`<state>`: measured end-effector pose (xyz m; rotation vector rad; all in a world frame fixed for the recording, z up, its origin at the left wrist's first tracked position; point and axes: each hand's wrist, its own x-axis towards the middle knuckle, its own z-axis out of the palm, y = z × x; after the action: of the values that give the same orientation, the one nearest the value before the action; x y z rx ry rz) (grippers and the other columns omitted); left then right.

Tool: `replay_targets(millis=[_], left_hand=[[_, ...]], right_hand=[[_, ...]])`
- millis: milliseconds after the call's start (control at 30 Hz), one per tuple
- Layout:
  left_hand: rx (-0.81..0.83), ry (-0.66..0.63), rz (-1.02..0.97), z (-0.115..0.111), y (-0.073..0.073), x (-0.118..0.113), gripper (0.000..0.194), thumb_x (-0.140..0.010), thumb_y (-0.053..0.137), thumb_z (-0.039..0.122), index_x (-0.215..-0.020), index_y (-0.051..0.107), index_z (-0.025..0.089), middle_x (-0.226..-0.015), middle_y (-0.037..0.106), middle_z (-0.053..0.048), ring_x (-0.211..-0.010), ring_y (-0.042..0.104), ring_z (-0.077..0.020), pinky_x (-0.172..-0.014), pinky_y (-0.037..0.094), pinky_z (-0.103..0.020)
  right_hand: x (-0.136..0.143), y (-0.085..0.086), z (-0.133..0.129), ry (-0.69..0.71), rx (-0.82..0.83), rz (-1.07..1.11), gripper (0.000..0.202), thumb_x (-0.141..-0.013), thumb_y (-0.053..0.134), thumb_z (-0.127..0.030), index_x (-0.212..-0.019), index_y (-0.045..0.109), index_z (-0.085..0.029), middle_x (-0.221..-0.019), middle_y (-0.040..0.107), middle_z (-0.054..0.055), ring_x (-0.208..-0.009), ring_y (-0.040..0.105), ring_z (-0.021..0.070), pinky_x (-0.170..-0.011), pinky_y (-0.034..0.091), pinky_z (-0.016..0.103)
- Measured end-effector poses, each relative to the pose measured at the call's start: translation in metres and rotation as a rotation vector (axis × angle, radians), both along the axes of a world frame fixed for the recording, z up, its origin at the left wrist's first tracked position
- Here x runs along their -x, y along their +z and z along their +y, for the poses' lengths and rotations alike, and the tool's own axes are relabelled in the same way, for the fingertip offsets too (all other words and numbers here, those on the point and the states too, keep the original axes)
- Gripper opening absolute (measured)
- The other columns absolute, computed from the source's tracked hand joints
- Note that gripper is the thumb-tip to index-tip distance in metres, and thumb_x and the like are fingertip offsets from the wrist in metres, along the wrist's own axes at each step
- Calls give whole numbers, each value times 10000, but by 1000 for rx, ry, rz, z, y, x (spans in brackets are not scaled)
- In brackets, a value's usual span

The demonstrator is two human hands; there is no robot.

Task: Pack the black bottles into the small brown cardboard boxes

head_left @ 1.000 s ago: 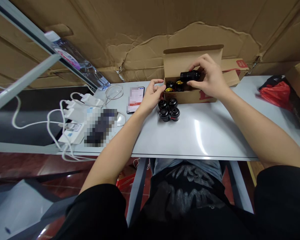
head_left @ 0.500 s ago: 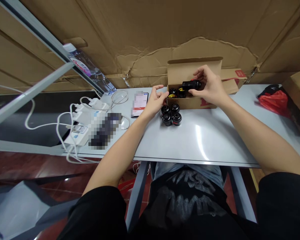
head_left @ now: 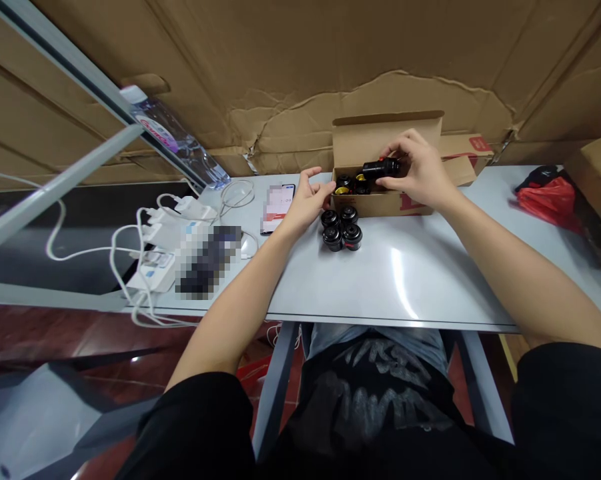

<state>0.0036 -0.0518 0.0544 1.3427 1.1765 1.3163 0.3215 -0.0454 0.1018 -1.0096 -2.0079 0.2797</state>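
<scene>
A black cylindrical part with a bit of red near one end lies sideways between the thumb and fingers of my right hand, just over an open cardboard box. Inside the box, at its left end, sit several black round parts, some showing yellow rings. My left hand grips the box at its left end, thumb at the corner and index finger raised. In front of the box, several short black round parts stand clustered on the grey table.
Left of my left hand lies a phone with a lit screen. Beyond it are a white power strip with tangled cables and a leaning water bottle. A red plastic bag and another carton stand at right.
The black cylindrical part stays in my right hand above the box, with hardly any movement. My left hand remains at the box's left end. The whole view has shifted slightly.
</scene>
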Motion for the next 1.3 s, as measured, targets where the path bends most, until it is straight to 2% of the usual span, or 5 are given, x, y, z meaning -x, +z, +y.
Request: replay_targets(millis=[167, 467, 667, 1067, 1300], left_hand=[[-13, -6, 27, 2, -3, 3, 476, -1159, 887, 239, -1529, 591, 278, -770, 615, 121, -664, 636, -144, -726, 529, -265], [2, -12, 22, 3, -3, 2, 404, -1180, 879, 240, -1478, 610, 294, -787, 628, 108, -658, 628, -137, -703, 527, -248], [6, -5, 39, 3, -3, 2, 400, -1165, 945, 335, -1429, 644, 313, -774, 608, 107, -643, 649, -147, -724, 568, -274], [1, -14, 31, -1, 1, 0, 294, -1184, 871, 250, -1382, 658, 294, -757, 602, 113, -637, 643, -135, -719, 593, -258], [18, -24, 38, -5, 4, -3, 271, -1189, 878, 259, -1357, 669, 296, -792, 656, 90, -685, 693, -151, -760, 605, -275]], right_hand=[[1, -1, 1, 28, 23, 3, 475, -917, 1065, -441, -1319, 855, -299, -1418, 830, 152, -1312, 821, 479, -1224, 711, 702], [6, 4, -5, -56, 88, -2, 573, -985, 1044, -697, -1345, 868, -288, -1373, 879, 155, -1257, 847, 464, -1204, 730, 683], [9, 9, -13, -56, 160, -68, 631, -936, 1049, -775, -1309, 849, -307, -1100, 859, 95, -1055, 828, 417, -1088, 765, 662], [6, 7, -6, -40, 91, -141, 368, -953, 1029, -343, -1267, 841, -305, -1367, 846, 152, -1300, 820, 473, -1273, 693, 718], [4, 1, 9, -72, 145, -174, 390, -809, 1043, -251, -1178, 920, -274, -1318, 853, 124, -1040, 849, 377, -1126, 754, 678]])
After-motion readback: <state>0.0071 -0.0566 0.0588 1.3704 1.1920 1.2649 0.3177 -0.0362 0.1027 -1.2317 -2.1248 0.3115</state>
